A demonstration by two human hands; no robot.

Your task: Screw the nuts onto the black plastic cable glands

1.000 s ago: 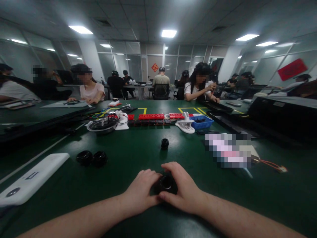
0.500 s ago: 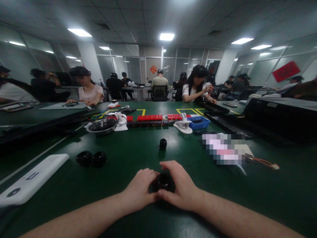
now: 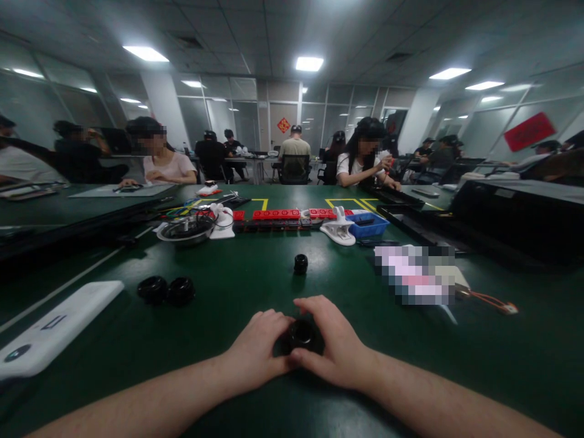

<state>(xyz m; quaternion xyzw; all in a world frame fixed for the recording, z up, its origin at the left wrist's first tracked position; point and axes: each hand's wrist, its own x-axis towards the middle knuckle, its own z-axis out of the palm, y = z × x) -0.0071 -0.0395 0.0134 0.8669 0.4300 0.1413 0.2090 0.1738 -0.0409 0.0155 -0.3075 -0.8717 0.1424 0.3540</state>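
Note:
A round, glossy black piece with a hollow in its top [image 3: 302,333] sits low at the table's near side, between my two hands. My left hand [image 3: 259,342] is curled against its left side, thumb in front. From the right, my right hand [image 3: 336,348] wraps it, with fingers behind and thumb at the front. Its lower part is hidden by the hands. Straight ahead stands a smaller black piece [image 3: 300,264]. To the left, two glossy black rounded pieces [image 3: 152,289] lie side by side.
A white flat device [image 3: 64,325] lies at the left on the green table [image 3: 228,274]. Farther back are a metal bowl [image 3: 185,234], red strips [image 3: 276,215], a white clamp [image 3: 338,230] and a blue tray [image 3: 368,226]. A blurred packet [image 3: 410,277] lies right. Other people sit beyond.
The view has shifted very slightly. Both hands keep the same hold around the black piece, and the things on the table stay where they were.

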